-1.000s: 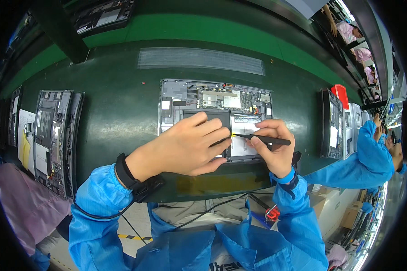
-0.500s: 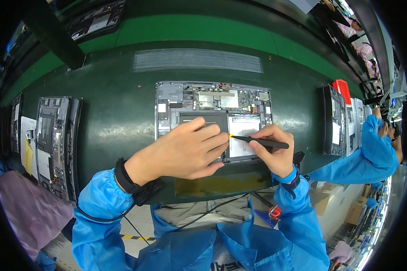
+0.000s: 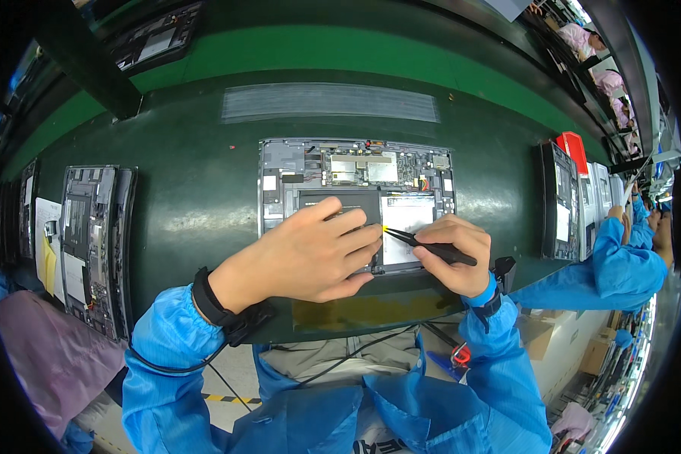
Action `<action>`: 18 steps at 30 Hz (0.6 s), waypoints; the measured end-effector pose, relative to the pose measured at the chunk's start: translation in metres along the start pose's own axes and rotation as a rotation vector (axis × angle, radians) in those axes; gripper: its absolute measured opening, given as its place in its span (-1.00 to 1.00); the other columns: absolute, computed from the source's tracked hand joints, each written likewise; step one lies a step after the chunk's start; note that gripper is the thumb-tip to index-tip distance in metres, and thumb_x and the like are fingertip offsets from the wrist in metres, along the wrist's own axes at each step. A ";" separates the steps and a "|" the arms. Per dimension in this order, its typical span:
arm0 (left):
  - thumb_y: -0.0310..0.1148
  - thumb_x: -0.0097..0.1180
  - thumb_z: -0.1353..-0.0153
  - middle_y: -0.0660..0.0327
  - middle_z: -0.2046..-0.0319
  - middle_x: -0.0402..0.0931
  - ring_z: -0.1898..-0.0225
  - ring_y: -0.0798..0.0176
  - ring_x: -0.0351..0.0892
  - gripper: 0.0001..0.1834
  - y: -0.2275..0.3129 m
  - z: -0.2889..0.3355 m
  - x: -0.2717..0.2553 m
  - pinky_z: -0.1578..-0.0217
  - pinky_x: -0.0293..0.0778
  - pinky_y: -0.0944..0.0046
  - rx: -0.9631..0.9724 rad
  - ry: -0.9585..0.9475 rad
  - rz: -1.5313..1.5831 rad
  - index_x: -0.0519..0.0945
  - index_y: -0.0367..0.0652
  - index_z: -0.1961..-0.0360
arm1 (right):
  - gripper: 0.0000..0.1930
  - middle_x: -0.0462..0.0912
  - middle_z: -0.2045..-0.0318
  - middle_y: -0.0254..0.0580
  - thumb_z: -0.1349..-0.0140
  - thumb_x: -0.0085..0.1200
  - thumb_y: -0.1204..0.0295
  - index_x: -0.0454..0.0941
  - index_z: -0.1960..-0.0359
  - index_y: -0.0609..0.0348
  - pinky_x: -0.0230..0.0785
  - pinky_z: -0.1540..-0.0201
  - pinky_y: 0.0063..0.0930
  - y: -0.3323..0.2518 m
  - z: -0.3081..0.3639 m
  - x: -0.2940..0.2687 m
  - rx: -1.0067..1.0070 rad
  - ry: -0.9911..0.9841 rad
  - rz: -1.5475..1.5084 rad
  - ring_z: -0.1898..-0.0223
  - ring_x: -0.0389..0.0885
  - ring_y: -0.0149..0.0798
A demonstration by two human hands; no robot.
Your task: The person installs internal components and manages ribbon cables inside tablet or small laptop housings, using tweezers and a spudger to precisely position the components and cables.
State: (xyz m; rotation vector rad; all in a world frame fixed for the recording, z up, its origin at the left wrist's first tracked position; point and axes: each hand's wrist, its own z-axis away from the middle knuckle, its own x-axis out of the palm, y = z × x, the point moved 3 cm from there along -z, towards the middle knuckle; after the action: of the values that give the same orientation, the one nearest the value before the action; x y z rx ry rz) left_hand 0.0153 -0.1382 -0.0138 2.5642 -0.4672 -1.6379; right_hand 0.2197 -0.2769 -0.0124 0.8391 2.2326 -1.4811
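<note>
An opened laptop base (image 3: pixel 281 163) lies on the dark green bench, its green circuit board (image 3: pixel 408 172) along the far side. My left hand (image 3: pixel 303 253) rests palm down over the black battery (image 3: pixel 344 200), fingers bent, the thumb apart from them. Black tweezers (image 3: pixel 450 253) are gripped in my right hand (image 3: pixel 465 250). Their tips meet a small yellow piece (image 3: pixel 385 228) beside my left fingertips, near the edge of the silver-white panel (image 3: pixel 408 212). Whether the tips hold or only touch it I cannot tell. My left fingertips' undersides are hidden.
Other laptop bases stand upright at left (image 3: pixel 91 242) and right (image 3: pixel 560 204), with a red bin (image 3: pixel 573 151) behind the right ones. A dark post (image 3: pixel 91 60) rises at the far left. A co-worker's blue sleeve (image 3: pixel 613 261) reaches in at right.
My right fingers have shifted on the tweezers, and the tweezers' rear end has swung slightly nearer me. Their tips stay at the yellow piece. My left hand has barely moved.
</note>
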 end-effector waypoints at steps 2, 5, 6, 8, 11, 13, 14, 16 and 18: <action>-0.11 0.35 -0.18 0.27 -0.02 0.66 0.18 0.25 0.49 -0.60 0.000 0.000 0.000 0.20 0.36 0.24 0.000 -0.002 0.013 0.73 -0.20 0.11 | -0.78 0.78 0.34 -0.07 -0.07 0.42 0.67 0.71 0.24 0.31 0.52 0.32 -0.35 0.000 0.000 0.000 0.002 -0.004 0.007 0.37 0.73 -0.15; -0.11 0.36 -0.18 0.27 -0.02 0.66 0.18 0.25 0.49 -0.61 0.000 0.000 0.000 0.20 0.36 0.24 -0.010 -0.016 0.027 0.73 -0.20 0.11 | -0.77 0.77 0.35 -0.07 -0.07 0.41 0.68 0.70 0.21 0.31 0.51 0.32 -0.38 -0.002 0.000 0.001 -0.054 -0.004 -0.007 0.38 0.72 -0.16; -0.12 0.36 -0.18 0.27 -0.02 0.66 0.18 0.25 0.49 -0.60 0.000 0.001 0.000 0.20 0.36 0.24 -0.012 -0.009 0.030 0.73 -0.20 0.10 | -0.75 0.77 0.34 -0.07 -0.07 0.40 0.69 0.70 0.19 0.32 0.51 0.33 -0.39 -0.004 0.001 0.001 -0.019 -0.020 0.008 0.38 0.72 -0.15; -0.12 0.36 -0.18 0.27 -0.02 0.66 0.18 0.25 0.49 -0.60 0.001 0.000 -0.001 0.20 0.36 0.23 -0.013 -0.003 0.031 0.73 -0.20 0.10 | -0.74 0.76 0.34 -0.06 -0.07 0.39 0.70 0.70 0.17 0.32 0.51 0.33 -0.40 -0.006 0.003 0.001 0.014 -0.034 0.023 0.38 0.71 -0.14; -0.13 0.36 -0.17 0.27 -0.02 0.65 0.18 0.25 0.49 -0.60 0.001 -0.001 -0.001 0.20 0.36 0.23 -0.019 -0.010 0.037 0.72 -0.20 0.09 | -0.73 0.75 0.33 -0.05 -0.09 0.38 0.71 0.69 0.15 0.34 0.51 0.33 -0.40 -0.006 0.002 0.005 -0.004 -0.033 -0.006 0.37 0.72 -0.12; -0.13 0.35 -0.18 0.26 -0.03 0.65 0.18 0.24 0.50 -0.58 0.000 -0.001 0.000 0.19 0.35 0.23 -0.021 -0.005 0.056 0.72 -0.19 0.04 | -0.74 0.75 0.32 -0.04 -0.10 0.38 0.71 0.69 0.16 0.34 0.52 0.33 -0.38 -0.010 -0.001 0.004 -0.082 -0.047 0.008 0.35 0.72 -0.11; -0.13 0.35 -0.18 0.26 -0.03 0.65 0.18 0.24 0.50 -0.58 -0.001 -0.002 -0.001 0.19 0.35 0.23 -0.014 -0.011 0.059 0.72 -0.19 0.04 | -0.74 0.75 0.32 -0.04 -0.10 0.38 0.71 0.69 0.16 0.34 0.52 0.33 -0.38 -0.011 -0.002 0.001 -0.078 -0.040 0.008 0.35 0.72 -0.11; -0.14 0.33 -0.19 0.27 -0.04 0.65 0.18 0.24 0.49 -0.57 0.000 -0.004 -0.001 0.16 0.35 0.22 -0.034 0.005 0.059 0.71 -0.17 -0.01 | -0.74 0.76 0.31 -0.03 -0.10 0.39 0.70 0.69 0.15 0.34 0.53 0.30 -0.34 -0.013 0.002 -0.009 -0.004 -0.047 0.087 0.33 0.72 -0.08; -0.14 0.32 -0.19 0.29 -0.05 0.64 0.18 0.23 0.48 -0.56 0.000 -0.003 -0.002 0.15 0.35 0.21 -0.037 -0.027 0.051 0.71 -0.16 -0.03 | -0.72 0.76 0.30 -0.04 -0.04 0.47 0.63 0.73 0.19 0.34 0.51 0.25 -0.30 -0.021 0.010 -0.025 0.064 0.005 0.057 0.32 0.71 -0.08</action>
State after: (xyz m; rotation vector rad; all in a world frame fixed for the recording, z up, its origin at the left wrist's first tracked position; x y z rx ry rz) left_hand 0.0170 -0.1382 -0.0105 2.4859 -0.4955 -1.6503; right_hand 0.2250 -0.2997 0.0130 0.9182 2.1568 -1.5325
